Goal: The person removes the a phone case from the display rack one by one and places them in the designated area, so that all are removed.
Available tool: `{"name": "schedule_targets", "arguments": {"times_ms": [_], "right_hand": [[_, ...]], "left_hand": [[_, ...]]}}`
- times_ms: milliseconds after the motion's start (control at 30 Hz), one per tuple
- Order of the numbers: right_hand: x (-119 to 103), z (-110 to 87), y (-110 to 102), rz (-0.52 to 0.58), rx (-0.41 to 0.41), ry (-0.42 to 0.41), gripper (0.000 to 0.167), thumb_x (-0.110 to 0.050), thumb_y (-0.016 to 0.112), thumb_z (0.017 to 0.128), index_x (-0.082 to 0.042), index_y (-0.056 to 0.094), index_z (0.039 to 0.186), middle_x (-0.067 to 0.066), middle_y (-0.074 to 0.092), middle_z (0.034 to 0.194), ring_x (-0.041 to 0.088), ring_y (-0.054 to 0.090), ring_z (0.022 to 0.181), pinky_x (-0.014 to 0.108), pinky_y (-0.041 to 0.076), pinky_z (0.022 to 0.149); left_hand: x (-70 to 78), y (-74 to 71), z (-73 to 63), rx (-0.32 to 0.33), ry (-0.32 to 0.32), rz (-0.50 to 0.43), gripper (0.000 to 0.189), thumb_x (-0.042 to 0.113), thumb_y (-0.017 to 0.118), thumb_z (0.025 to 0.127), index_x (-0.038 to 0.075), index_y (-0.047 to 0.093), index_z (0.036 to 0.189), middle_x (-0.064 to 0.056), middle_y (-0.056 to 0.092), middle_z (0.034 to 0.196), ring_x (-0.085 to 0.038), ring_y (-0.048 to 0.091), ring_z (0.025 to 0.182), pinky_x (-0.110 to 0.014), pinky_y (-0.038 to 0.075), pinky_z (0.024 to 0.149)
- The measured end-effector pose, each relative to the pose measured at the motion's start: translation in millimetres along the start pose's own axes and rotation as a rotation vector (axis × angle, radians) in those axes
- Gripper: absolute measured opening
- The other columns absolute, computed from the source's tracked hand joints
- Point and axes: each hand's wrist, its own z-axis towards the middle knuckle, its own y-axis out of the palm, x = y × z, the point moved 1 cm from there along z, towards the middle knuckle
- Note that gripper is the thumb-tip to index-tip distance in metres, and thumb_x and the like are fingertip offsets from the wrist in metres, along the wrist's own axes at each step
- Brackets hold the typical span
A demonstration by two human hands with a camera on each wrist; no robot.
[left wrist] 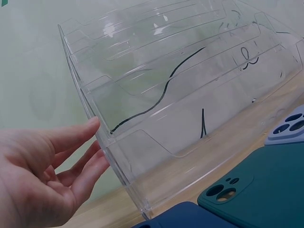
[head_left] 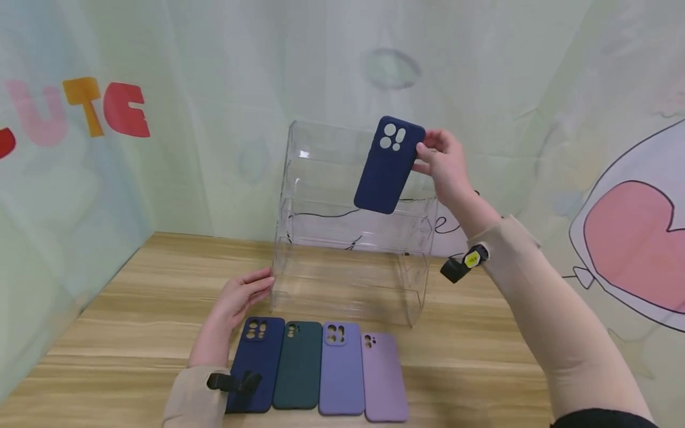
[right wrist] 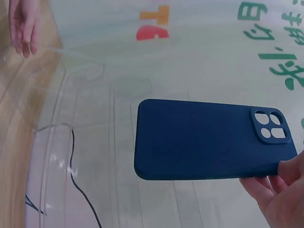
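Observation:
My right hand (head_left: 446, 163) pinches a dark blue phone case (head_left: 389, 169) by its upper right edge, near the camera cutouts. The case is tilted and overlaps the upper tiers of a clear acrylic display rack (head_left: 342, 303) in the head view. At the rack's lower left side is my left hand (head_left: 241, 300), its fingertips right at the side panel and its fingers fairly straight. In front of the rack lie a navy phone case (head_left: 255, 371), a dark green one (head_left: 298, 368), a periwinkle one (head_left: 341, 374) and a lilac one (head_left: 385, 377), side by side.
The rack stands on a wood-grain table (head_left: 481, 356), with stepped tiers rising toward the back. Behind it hangs a pale printed curtain (head_left: 214, 89) with coloured letters and a balloon drawing. Black straps (head_left: 455, 269) sit on both wrists.

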Motion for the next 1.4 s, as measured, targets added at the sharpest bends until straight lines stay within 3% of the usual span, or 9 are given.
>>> {"name": "schedule_targets", "arguments": {"times_ms": [233, 533, 800, 1400], "right_hand": [[0.8, -21.0, 2.1, -0.028, -0.081, 0.021, 0.01, -0.003, 0.049, 0.1, -0.008, 0.054, 0.108, 0.001, 0.057, 0.098, 0.014, 0.059, 0.087, 0.019, 0.059, 0.072], [13.0, -30.1, -9.0, -0.137, -0.152, 0.068, 0.011, -0.004, 0.046, 0.102, -0.009, 0.051, 0.111, 0.0, 0.052, 0.097, 0.011, 0.057, 0.087, 0.017, 0.058, 0.073], [29.3, -37.7, -28.0, -0.158, -0.173, 0.11, 0.011, -0.006, 0.047, 0.102, -0.008, 0.052, 0.112, -0.002, 0.054, 0.095, 0.009, 0.057, 0.085, 0.017, 0.058, 0.074], [60.9, -57.3, -64.4, -0.174, -0.218, 0.243, 0.016, -0.005, 0.046, 0.102, 0.0, 0.048, 0.117, -0.008, 0.058, 0.084, 0.005, 0.06, 0.074, 0.018, 0.059, 0.071]], "left_hand": [[0.7, -0.3, 1.3, -0.004, 0.0, -0.013, 0.058, 0.008, 0.062, 0.096, -0.011, 0.037, 0.144, 0.018, 0.065, 0.098, 0.003, 0.065, 0.093, -0.014, 0.055, 0.084], [0.2, -1.9, 1.5, -0.01, 0.003, -0.005, 0.06, 0.009, 0.061, 0.097, -0.011, 0.033, 0.146, 0.017, 0.065, 0.103, 0.004, 0.064, 0.095, -0.014, 0.055, 0.086], [0.8, -3.5, 0.2, -0.012, 0.002, -0.01, 0.061, 0.01, 0.062, 0.097, -0.011, 0.033, 0.146, 0.019, 0.065, 0.101, 0.005, 0.064, 0.095, -0.014, 0.055, 0.086], [3.4, -1.7, -1.1, -0.007, -0.005, 0.02, 0.061, 0.011, 0.061, 0.097, -0.008, 0.032, 0.147, 0.013, 0.062, 0.118, 0.008, 0.062, 0.096, -0.016, 0.053, 0.092]]}}
